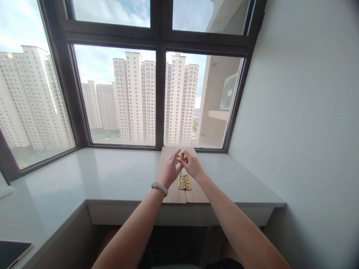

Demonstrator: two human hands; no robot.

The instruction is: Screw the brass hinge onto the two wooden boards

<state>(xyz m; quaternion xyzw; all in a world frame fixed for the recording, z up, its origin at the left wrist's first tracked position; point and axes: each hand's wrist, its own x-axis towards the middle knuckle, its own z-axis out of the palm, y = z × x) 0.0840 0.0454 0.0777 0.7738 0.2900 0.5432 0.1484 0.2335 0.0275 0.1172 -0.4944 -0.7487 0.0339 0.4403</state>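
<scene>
Two pale wooden boards (171, 196) lie side by side on the white sill. A gold hinge (184, 183) rests across their seam, with small screws on it. Above the hinge, my right hand (192, 164) grips the black and yellow handle of a screwdriver (182, 156), whose thin shaft points down at the hinge's upper part. My left hand (171, 169) is at the left side of the handle, fingers partly raised and apart; whether its thumb touches the tool is unclear. A watch with a light band is on my left wrist.
The white sill (117, 175) runs along the dark-framed window (160, 93). A dark flat device (14, 252) lies at the lower left. A white wall (297, 112) rises on the right. The sill's front edge crosses below the boards.
</scene>
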